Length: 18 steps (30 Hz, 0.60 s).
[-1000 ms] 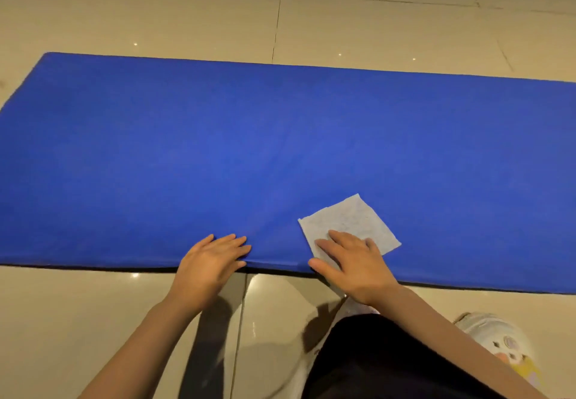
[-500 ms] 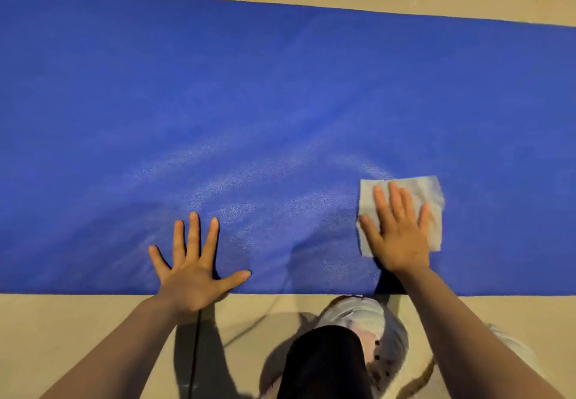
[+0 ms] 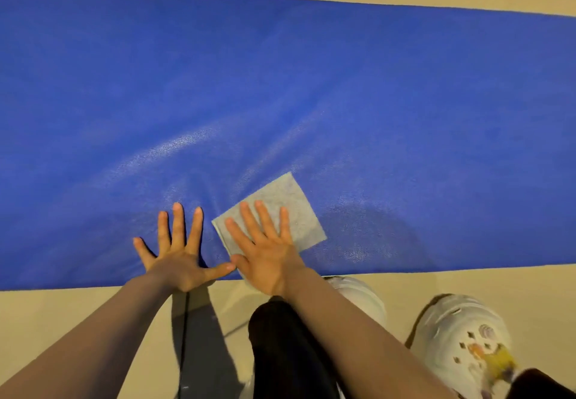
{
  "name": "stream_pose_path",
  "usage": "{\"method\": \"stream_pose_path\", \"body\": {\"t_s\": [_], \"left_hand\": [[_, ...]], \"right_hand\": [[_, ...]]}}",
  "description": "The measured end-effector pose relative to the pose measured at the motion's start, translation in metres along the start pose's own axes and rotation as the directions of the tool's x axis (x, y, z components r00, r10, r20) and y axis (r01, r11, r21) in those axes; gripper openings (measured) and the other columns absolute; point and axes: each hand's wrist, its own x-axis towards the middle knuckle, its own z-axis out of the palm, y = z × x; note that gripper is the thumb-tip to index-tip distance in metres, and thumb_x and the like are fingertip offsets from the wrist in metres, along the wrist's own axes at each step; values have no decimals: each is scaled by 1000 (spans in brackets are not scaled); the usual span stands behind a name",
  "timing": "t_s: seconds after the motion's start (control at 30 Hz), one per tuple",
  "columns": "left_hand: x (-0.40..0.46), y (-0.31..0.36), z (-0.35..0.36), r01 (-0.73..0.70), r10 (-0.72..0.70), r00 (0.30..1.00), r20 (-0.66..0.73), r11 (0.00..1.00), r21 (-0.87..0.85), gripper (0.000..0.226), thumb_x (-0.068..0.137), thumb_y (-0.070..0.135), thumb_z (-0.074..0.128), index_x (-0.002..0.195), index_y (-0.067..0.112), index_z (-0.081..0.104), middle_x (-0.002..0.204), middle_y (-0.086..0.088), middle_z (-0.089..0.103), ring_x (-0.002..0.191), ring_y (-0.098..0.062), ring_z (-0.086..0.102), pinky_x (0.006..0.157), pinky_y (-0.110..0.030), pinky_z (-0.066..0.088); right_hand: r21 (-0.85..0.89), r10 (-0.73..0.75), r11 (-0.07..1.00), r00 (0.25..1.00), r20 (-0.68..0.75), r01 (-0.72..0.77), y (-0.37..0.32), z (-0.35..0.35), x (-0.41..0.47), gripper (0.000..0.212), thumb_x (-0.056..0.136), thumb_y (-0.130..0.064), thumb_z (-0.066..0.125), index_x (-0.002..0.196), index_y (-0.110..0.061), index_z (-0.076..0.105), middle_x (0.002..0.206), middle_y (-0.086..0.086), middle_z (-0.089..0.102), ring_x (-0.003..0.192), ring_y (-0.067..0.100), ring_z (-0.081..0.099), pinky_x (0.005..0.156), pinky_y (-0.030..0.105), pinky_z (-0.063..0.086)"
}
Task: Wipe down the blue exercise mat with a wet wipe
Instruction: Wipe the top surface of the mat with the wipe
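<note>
While we wipe: mat (image 3: pixel 280 87), wipe (image 3: pixel 282 208), two flat hands.
Right hand (image 3: pixel 265 252), fingers spread, presses the wipe near the mat's front edge; left hand (image 3: pixel 177 255), spread beside it, likely steadies us.

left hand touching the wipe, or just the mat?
Cannot tell. In the head view the left hand lies flat on the mat; its thumb tip reaches the wipe edge, contact unclear.

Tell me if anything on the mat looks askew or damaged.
No damage shows. The wet wipe lies turned at an angle to the blue mat's near edge, flat under the right hand. Shiny streaks look like wetness.
</note>
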Motion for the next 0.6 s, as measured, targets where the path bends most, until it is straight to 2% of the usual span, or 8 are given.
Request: {"method": "stream_pose_path", "body": {"t_s": [0.07, 0.1, 0.17, 0.27, 0.33, 0.4, 0.47, 0.6], "left_hand": [[-1, 0, -1, -20, 20, 1000, 17, 1000, 9, 125, 40, 99, 20, 119, 38, -55, 120, 4, -67, 126, -24, -50, 111, -68, -11], [0, -1, -1, -24, 24, 999, 26, 1000, 7, 126, 42, 98, 24, 119, 38, -55, 119, 5, -67, 125, -23, -51, 112, -68, -10], [-2, -2, -3, -26, 26, 999, 32, 1000, 2, 126, 45, 97, 30, 119, 39, -54, 117, 7, -68, 126, -22, -51, 111, -68, -11], [-1, -2, 0, -16, 17, 1000, 21, 1000, -5, 129, 49, 97, 37, 122, 39, -53, 117, 8, -67, 134, -25, -48, 110, -68, -12], [0, -1, 1, -6, 6, 1000, 18, 1000, 0, 129, 48, 97, 36, 121, 39, -53, 118, 7, -68, 135, -26, -47, 110, -68, -12], [0, 0, 1, -3, 3, 1000, 15, 1000, 5, 128, 45, 97, 32, 119, 39, -55, 118, 6, -68, 134, -26, -48, 110, -68, -11], [1, 0, 0, -1, 1, 1000, 7, 1000, 13, 128, 44, 97, 31, 117, 39, -56, 117, 6, -68, 130, -25, -50, 110, -68, -11], [0, 1, 1, 9, -9, 1000, 4, 1000, 11, 129, 43, 97, 31, 117, 38, -56, 120, 4, -67, 135, -28, -47, 110, -68, -11]], "right_hand": [[-30, -173, 984, 984, 48, 174, 30, -10, -5, 69, 93, -58, 21, 153, -25, 25, 161, 3, 24, 149, 28, 20, 119, 56, 2], [-47, -203, 977, 977, 60, 206, 54, -14, -13, 72, 92, -62, 24, 152, -24, 30, 158, 2, 30, 146, 27, 29, 118, 55, 9], [-102, -143, 984, 988, 60, 149, 113, -18, -41, 77, 90, -71, 26, 150, -23, 36, 153, 3, 40, 139, 28, 41, 114, 52, 21], [-176, 8, 984, 994, 111, 12, 197, -25, -107, 82, 91, -78, 17, 152, -23, 25, 157, 5, 33, 141, 31, 36, 111, 57, 31], [-186, 52, 982, 988, 147, -24, 224, -31, -136, 82, 92, -77, 19, 150, -20, 27, 157, 8, 29, 143, 32, 29, 105, 63, 37], [-158, 103, 984, 984, 146, -79, 229, -31, -144, 79, 93, -75, 19, 148, -20, 30, 157, 8, 26, 143, 32, 25, 103, 67, 36], [-117, 137, 986, 980, 145, -120, 215, -28, -139, 78, 93, -75, 19, 153, -25, 23, 159, 7, 23, 144, 33, 22, 107, 67, 29], [-126, -27, 991, 994, 108, 41, 162, -24, -90, 76, 92, -75, 19, 149, -27, 32, 156, 7, 33, 142, 36, 30, 106, 66, 30]]}}
